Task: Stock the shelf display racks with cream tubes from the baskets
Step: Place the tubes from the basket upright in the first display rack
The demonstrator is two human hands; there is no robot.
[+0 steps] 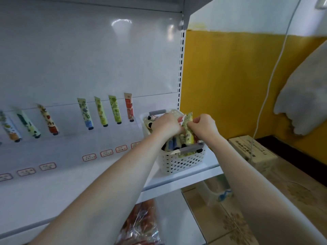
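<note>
A white perforated basket [178, 165] full of cream tubes stands at the right end of the white shelf [177, 181]. Both my hands are over it. My right hand [201, 125] pinches a yellow-green tube [189, 137] upright above the basket. My left hand [167, 125] reaches into the basket with its fingers curled among the tubes, next to a red-and-white tube [180, 119]; what it grips is hidden. Several tubes stand in the display rack [106, 137] along the shelf back, among them a red one [128, 107] nearest the basket.
Price labels [106, 153] line the rack front. A cardboard box [251, 152] sits on the floor to the right, by the yellow wall with a white cable [269, 82]. A plastic-wrapped package [141, 225] lies on the lower shelf.
</note>
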